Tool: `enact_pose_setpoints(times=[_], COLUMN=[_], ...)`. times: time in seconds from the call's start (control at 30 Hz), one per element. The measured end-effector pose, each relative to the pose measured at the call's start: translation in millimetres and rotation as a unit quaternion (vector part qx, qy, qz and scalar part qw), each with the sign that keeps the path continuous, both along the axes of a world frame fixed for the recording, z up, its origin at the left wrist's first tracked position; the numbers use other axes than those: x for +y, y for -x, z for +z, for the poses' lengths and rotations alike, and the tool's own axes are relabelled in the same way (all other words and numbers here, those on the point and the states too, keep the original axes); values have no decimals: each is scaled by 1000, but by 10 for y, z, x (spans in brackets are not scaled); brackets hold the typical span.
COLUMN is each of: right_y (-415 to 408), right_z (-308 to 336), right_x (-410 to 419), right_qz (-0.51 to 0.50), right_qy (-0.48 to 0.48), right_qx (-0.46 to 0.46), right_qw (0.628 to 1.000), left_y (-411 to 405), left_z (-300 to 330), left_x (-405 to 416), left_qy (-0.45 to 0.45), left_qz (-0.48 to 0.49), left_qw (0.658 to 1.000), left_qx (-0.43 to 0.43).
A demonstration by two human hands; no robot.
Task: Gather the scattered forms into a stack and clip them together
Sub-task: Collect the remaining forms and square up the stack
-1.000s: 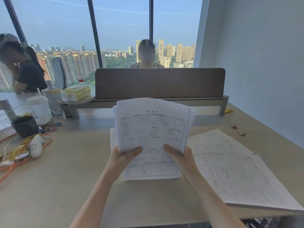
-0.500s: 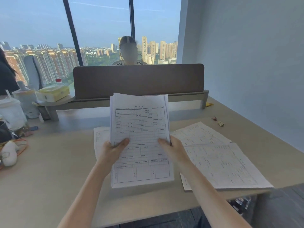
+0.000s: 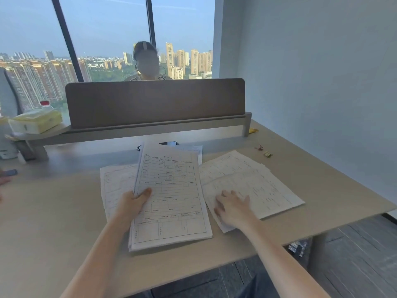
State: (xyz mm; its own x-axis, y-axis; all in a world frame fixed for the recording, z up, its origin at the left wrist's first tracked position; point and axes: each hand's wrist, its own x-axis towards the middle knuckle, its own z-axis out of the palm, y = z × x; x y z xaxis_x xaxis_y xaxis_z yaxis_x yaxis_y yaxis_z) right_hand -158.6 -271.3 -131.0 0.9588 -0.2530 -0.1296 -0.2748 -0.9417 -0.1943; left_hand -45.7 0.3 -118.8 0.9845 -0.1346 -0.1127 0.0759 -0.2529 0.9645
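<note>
A stack of printed forms (image 3: 171, 196) lies tilted over the desk's middle. My left hand (image 3: 133, 203) grips its left edge, thumb on top. A single form (image 3: 113, 186) lies flat beneath it on the left. To the right, loose forms (image 3: 253, 181) are spread on the desk, and my right hand (image 3: 232, 208) rests flat on them with its fingers apart. Two binder clips, a reddish clip (image 3: 259, 147) and a yellow-green clip (image 3: 267, 154), lie on the desk at the far right, out of either hand's reach.
A brown divider screen (image 3: 154, 102) closes off the desk's far side, with a person seated behind it. A yellow-lidded box (image 3: 35, 121) sits on a shelf at the left. The wall runs along the right, and the desk's front edge (image 3: 279, 244) is near.
The stack has come down from upright to lying on the desk. My right hand has let go of it and moved right onto the loose forms. The view has swung rightwards.
</note>
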Motion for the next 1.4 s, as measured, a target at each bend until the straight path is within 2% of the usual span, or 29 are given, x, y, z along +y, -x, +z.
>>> enact_pose_setpoints(times=[0.1, 0.3, 0.37, 0.47, 0.53, 0.63, 0.73, 0.83, 0.9, 0.97, 1.03, 1.13, 1.23, 1.4], right_y=[-7, 115, 112, 15, -51, -62, -56, -110, -115, -87, -88, -145, -238, -465], right_z=[-2, 51, 15, -71, -92, -46, -10, -8, 23, 71, 104, 164, 193, 189], right_x=[-9, -152, -245, -323, -325, -291, -295, -304, -296, -282, -313, -374, -395, -382], right_qz=[6, -217, -214, -128, -113, -208, -264, -255, -248, -236, -264, -331, -349, -366], right_qy=[8, 54, 47, -14, -25, 18, 30, -7, -75, -165, -227, -315, -383, -422], right_qx=[-4, -34, -5, 18, 21, -6, 28, 9, -75, -164, -213, -250, -271, -292], right_qw=[1000, 974, 976, 991, 993, 978, 964, 967, 963, 943, 913, 854, 811, 777], left_y=[-14, -18, 3, 23, 34, 23, -2, -6, -2, -9, -11, -8, -19, -56], left_z=[-23, -65, -52, -41, -29, -29, -55, -64, -62, -67, -66, -57, -53, -57], left_x=[-5, -14, -31, -46, -49, -35, -18, -26, -38, -37, -32, -24, -9, 12], left_qy=[1, 7, 6, 5, 8, 7, 5, 5, 4, 3, 7, 23, 41, 46], left_qz=[-4, -6, -5, -5, -8, -9, -5, -4, -3, -4, -4, -9, -10, -11], left_qw=[1000, 1000, 1000, 1000, 1000, 1000, 1000, 1000, 1000, 1000, 1000, 999, 998, 998], left_qx=[0, 8, 10, 7, 6, 11, 18, 21, 21, 21, 24, 29, 35, 43])
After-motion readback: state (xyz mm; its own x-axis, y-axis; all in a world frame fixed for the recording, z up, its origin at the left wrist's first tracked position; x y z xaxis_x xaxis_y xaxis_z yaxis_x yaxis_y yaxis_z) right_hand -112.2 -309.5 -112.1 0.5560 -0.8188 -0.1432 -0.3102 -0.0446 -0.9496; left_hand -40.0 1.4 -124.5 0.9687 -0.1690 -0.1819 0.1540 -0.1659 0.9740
